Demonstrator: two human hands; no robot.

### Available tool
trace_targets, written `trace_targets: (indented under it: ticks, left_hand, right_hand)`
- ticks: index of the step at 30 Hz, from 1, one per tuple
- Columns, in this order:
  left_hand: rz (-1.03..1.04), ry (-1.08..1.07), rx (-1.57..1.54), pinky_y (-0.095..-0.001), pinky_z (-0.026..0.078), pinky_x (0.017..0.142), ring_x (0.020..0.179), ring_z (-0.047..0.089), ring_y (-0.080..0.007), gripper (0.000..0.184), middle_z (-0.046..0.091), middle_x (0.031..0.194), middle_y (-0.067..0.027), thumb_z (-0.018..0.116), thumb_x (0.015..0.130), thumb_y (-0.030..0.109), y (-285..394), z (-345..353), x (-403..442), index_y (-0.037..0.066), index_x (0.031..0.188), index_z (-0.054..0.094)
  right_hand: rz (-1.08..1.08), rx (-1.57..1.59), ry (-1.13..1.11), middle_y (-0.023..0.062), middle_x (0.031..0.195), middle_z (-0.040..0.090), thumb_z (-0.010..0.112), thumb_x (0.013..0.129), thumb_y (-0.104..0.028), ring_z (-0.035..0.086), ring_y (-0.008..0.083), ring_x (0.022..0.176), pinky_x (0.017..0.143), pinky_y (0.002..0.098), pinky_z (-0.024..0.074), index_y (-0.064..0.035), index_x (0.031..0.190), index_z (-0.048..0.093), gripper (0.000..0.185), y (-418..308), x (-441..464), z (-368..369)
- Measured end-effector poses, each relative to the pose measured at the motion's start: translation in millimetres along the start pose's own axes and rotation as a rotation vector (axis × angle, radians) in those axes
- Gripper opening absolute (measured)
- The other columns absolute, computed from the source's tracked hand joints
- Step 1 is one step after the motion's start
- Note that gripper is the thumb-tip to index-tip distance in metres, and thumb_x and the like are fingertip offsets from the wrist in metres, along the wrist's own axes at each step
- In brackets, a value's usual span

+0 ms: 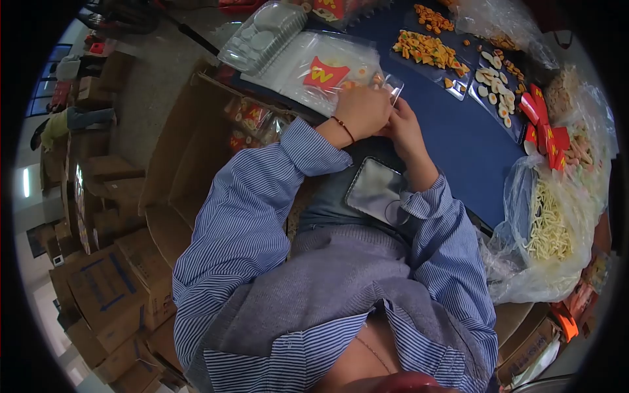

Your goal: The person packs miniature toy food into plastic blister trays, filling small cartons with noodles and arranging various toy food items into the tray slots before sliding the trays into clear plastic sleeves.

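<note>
At the table's front edge, my left hand (362,112), with a thin bracelet at the wrist, is closed on the right end of a clear plastic package (357,75). Inside the package a red fries carton (325,74) with a yellow mark and small pale and orange pieces show. Just right of it, my right hand (407,131) has its fingers bent at the package's corner; its fingertips are partly hidden behind my left hand. Beneath the package lies a stack of clear plastic sheets (288,75), with a clear moulded tray (262,36) behind it.
Orange-yellow pieces (429,51) and white egg-like pieces (496,88) lie on the blue table (452,154). Red cartons (544,124) and a bag of pale fries-like strips (549,226) are at the right. An open cardboard box (173,150) with packed bags stands left. A person (59,128) is farther off.
</note>
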State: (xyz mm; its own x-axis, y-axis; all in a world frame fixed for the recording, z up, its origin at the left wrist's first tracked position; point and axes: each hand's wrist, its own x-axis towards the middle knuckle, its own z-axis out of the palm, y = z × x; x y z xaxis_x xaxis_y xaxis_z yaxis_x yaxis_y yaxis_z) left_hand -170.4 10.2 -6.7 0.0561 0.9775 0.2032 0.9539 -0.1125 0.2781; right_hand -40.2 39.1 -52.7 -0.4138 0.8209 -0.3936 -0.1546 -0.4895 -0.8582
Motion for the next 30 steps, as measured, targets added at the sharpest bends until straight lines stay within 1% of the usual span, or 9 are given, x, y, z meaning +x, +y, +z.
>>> trace_targets:
  ticks: [3,6,9,12,13,17,24,27,30]
  left_hand:
    - [0.047,-0.019,-0.152,-0.0443,0.054,0.061,0.073,0.069,-0.0346,0.023,0.070,0.079,-0.0169,0.055,0.091,0.025,25.9,-18.9,-15.8,0.004,0.088,0.065]
    - [0.044,0.150,-0.724,-0.0368,0.052,0.062,0.072,0.068,-0.0258,0.013,0.068,0.083,-0.0131,0.061,0.091,0.012,30.3,-33.2,-57.8,0.001,0.087,0.060]
    - [-0.558,0.210,-1.544,-0.0244,0.046,0.057,0.065,0.057,-0.0066,0.011,0.061,0.077,0.0002,0.060,0.097,0.012,25.4,-15.7,-100.5,0.002,0.092,0.063]
    - [-0.743,0.072,-1.438,-0.0210,0.041,0.051,0.058,0.053,-0.0063,0.013,0.059,0.072,-0.0002,0.060,0.097,0.014,-15.5,23.9,-129.6,0.002,0.094,0.064]
    - [-0.755,0.075,-1.446,-0.0210,0.041,0.051,0.058,0.053,-0.0063,0.013,0.059,0.072,-0.0002,0.060,0.097,0.014,-14.7,29.0,-135.5,0.002,0.094,0.064]
    - [-0.721,0.034,-1.348,-0.0234,0.041,0.052,0.057,0.055,-0.0081,0.017,0.059,0.068,-0.0009,0.059,0.097,0.015,-21.2,46.1,-146.7,0.001,0.088,0.065]
    - [-0.356,0.162,-0.935,-0.0341,0.051,0.064,0.064,0.064,-0.0252,0.017,0.064,0.072,-0.0121,0.061,0.091,0.012,-28.4,43.9,-141.1,-0.002,0.085,0.068]
    - [-0.154,0.174,-0.915,-0.0319,0.051,0.068,0.069,0.066,-0.0274,0.016,0.066,0.075,-0.0125,0.061,0.090,0.012,-13.1,12.8,-125.7,-0.001,0.085,0.069]
    - [-0.239,-0.057,-1.122,-0.0292,0.049,0.068,0.070,0.064,-0.0180,0.018,0.066,0.074,-0.0076,0.062,0.091,0.014,-14.8,33.5,-122.7,-0.001,0.082,0.068]
  right_hand:
    - [-0.239,0.309,0.023,0.0129,0.092,0.067,0.060,0.098,-0.014,0.069,0.0208,0.073,0.064,0.0312,0.0563,-0.0009,0.137,0.046,0.044,5.2,-0.6,-1.2]
    - [-1.073,-0.873,0.163,0.0055,0.095,0.065,0.060,0.094,-0.015,0.064,0.0206,0.081,0.073,0.0322,0.0500,-0.0099,0.121,0.060,0.027,-41.4,-38.1,1.4]
    - [-1.450,-1.611,-0.078,0.0011,0.089,0.059,0.072,0.072,-0.020,0.054,0.0176,0.078,0.067,0.0329,0.0390,-0.0128,0.118,0.063,0.048,-56.8,-40.8,-12.9]
    - [-1.277,-1.728,-0.292,0.0028,0.096,0.058,0.072,0.075,-0.023,0.053,0.0198,0.090,0.076,0.0384,0.0405,-0.0116,0.121,0.062,0.049,-39.3,-50.1,-12.3]
    - [-1.052,-1.762,-0.351,0.0086,0.124,0.055,0.078,0.075,-0.033,0.053,0.0272,0.112,0.091,0.0459,0.0410,-0.0174,0.133,0.057,0.063,-37.8,-57.5,-6.3]
    - [-1.034,-1.455,-0.553,0.0113,0.149,0.041,0.084,0.068,-0.035,0.048,0.0332,0.125,0.103,0.0484,0.0388,-0.0238,0.145,0.047,0.087,-19.9,-29.1,3.7]
    - [-0.836,-1.370,-0.502,0.0130,0.133,0.049,0.085,0.068,-0.033,0.051,0.0334,0.124,0.093,0.0451,0.0500,-0.0237,0.141,0.051,0.081,-21.7,-14.2,19.9]
    - [-0.686,-1.364,-0.459,0.0109,0.124,0.051,0.085,0.069,-0.029,0.062,0.0319,0.104,0.089,0.0412,0.0510,-0.0238,0.139,0.055,0.076,-42.0,-43.4,8.4]
    - [-0.693,-1.532,-0.518,0.0116,0.133,0.049,0.085,0.069,-0.029,0.056,0.0343,0.119,0.099,0.0458,0.0453,-0.0235,0.138,0.056,0.075,-47.9,-47.9,-9.9]
